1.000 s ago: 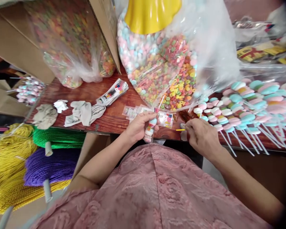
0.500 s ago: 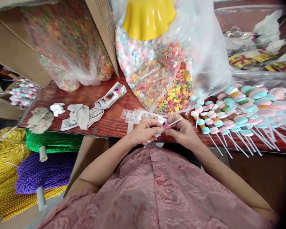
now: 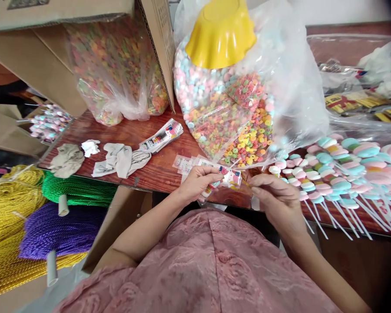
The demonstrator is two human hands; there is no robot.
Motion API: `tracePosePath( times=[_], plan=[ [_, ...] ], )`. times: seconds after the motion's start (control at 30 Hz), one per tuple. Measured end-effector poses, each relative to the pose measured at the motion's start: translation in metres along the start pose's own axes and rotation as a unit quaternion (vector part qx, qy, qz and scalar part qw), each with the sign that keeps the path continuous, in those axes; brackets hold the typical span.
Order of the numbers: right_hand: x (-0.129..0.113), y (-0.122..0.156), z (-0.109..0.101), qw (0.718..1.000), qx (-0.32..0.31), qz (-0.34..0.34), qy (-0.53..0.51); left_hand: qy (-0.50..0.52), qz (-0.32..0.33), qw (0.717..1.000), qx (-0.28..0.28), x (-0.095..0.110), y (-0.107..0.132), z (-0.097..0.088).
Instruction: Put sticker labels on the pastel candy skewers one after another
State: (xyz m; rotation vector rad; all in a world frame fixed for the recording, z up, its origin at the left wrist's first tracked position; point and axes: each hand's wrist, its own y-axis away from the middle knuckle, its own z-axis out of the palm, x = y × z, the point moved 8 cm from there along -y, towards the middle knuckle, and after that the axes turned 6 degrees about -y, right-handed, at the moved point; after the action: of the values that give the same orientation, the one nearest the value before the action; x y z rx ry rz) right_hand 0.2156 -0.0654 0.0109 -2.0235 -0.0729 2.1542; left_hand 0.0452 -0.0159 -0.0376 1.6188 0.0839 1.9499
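Although much of it is covered, a reddish wooden table (image 3: 164, 174) spans the view, from whose centre the clock is read. At eleven o'clock stands an open cardboard box (image 3: 159, 39), a clear bag of coloured sweets (image 3: 114, 65) slumping out of it onto the wood. From twelve to two lies a large clear bag (image 3: 280, 87) of pink, blue and white sweets and bright candy rings. Glossy bundles of cord (image 3: 61, 230) in yellow, green and purple fill eight o'clock, beside the table. At three o'clock, skewered sweets (image 3: 339, 169) lie heaped, white sticks jutting past the near edge. A yellow fluted bowl (image 3: 223, 43) rests on the large bag, just past twelve.

Close in at six o'clock is the left hand (image 3: 198, 184); at four, the right hand (image 3: 282, 202). Pale gloves (image 3: 117, 158) lie at nine, a stack of printed pouches (image 3: 161, 135) at ten, and loose pouches (image 3: 232, 178) just beyond the left fingertips.

Pinched in the left hand is a small packet of sweets (image 3: 211, 187), at the table's near edge; a thin white stick (image 3: 235, 163) shows past those fingertips toward two. The right thumb and forefinger nearly meet beside thin gold strips (image 3: 246, 176); whether they grip one, I cannot tell.
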Motion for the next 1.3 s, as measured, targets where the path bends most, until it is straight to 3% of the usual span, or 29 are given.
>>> tracePosePath(
  times=[0.1, 0.17, 0.37, 0.47, 0.7, 0.87, 0.97, 1.07, 1.2, 1.3],
  plan=[
    [-0.027, -0.006, 0.016, 0.993, -0.009, -0.097, 0.07, -0.025, 0.036, 0.999, -0.003, -0.001, -0.004, 0.011],
    [-0.029, -0.011, 0.031, 0.984, -0.028, -0.129, 0.118, -0.042, 0.092, 0.995, 0.005, 0.004, -0.005, 0.016],
    [0.002, -0.019, 0.034, 0.995, 0.022, -0.076, 0.057, -0.193, 0.241, 0.951, 0.026, 0.022, 0.005, 0.017],
    [-0.007, -0.015, 0.036, 0.98, 0.001, -0.137, 0.146, -0.223, 0.277, 0.934, 0.019, 0.027, 0.009, 0.016],
    [-0.021, -0.003, 0.043, 0.925, -0.043, -0.248, 0.285, -0.178, 0.25, 0.952, 0.007, 0.021, 0.005, 0.014],
    [-0.017, -0.002, 0.048, 0.925, -0.05, -0.242, 0.29, -0.116, 0.161, 0.98, 0.016, 0.007, 0.0, 0.01],
    [-0.016, -0.002, 0.047, 0.924, -0.024, -0.243, 0.294, -0.059, 0.102, 0.992, 0.034, -0.002, -0.002, 0.007],
    [-0.017, -0.002, 0.042, 0.925, 0.015, -0.247, 0.288, -0.057, 0.112, 0.991, 0.046, 0.001, -0.001, 0.007],
    [-0.007, -0.004, 0.033, 0.955, 0.018, -0.185, 0.231, -0.078, 0.151, 0.984, 0.051, 0.01, 0.002, 0.01],
    [0.021, -0.008, 0.027, 0.994, -0.02, -0.045, 0.102, -0.08, 0.158, 0.983, 0.038, 0.013, 0.004, 0.014]
  ],
)
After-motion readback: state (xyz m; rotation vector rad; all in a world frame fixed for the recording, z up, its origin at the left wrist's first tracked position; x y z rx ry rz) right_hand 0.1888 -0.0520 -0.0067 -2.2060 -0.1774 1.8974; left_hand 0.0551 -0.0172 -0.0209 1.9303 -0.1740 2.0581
